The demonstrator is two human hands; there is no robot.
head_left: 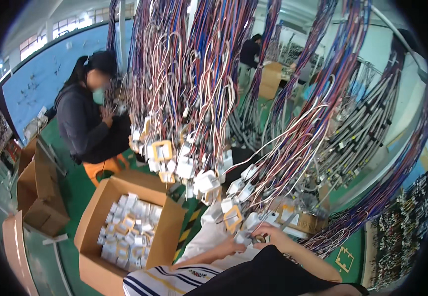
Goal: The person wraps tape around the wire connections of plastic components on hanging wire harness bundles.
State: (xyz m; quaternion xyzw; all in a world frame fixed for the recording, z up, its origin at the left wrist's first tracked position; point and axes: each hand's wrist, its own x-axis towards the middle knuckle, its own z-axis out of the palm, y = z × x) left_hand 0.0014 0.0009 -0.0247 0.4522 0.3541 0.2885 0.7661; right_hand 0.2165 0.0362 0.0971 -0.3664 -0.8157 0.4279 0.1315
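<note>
White plastic blocks (206, 182) are hanging at the ends of wire bundles (214, 84), probably strung overhead so that the ends are dropping within easy reach. An open cardboard box (100, 276) is standing to the left, likely kept close so its loose blocks (125, 232) are staying handy. Watching remotely, I am seeing a small white piece (242, 238) sitting between both hands, just below the cluster. The left hand (229, 245) is apparently pinching it; the right hand (268, 234) is curling its fingers alongside, though I am failing to tell what they are gripping. Its forearm (307, 256) is slanting in from the lower right, wrist bending inward.
</note>
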